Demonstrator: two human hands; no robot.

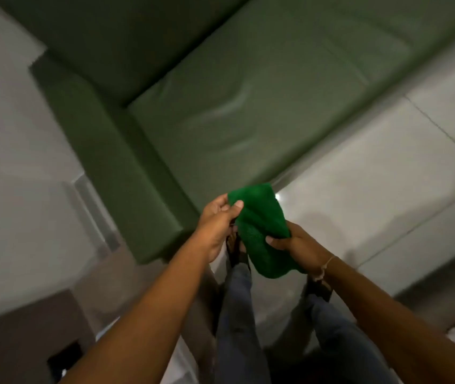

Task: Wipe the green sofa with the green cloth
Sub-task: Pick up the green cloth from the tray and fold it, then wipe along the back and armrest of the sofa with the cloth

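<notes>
Both hands grip the green cloth [259, 231] low in the middle of the frame: our left hand [216, 225] pinches its upper left edge between thumb and fingers, and our right hand [297, 245] is closed around its lower right side. We hold the cloth in the air above the pale tiled floor [359, 173], just in front of the green sofa [220, 106], whose seat and armrest fill the upper middle of the frame.
</notes>
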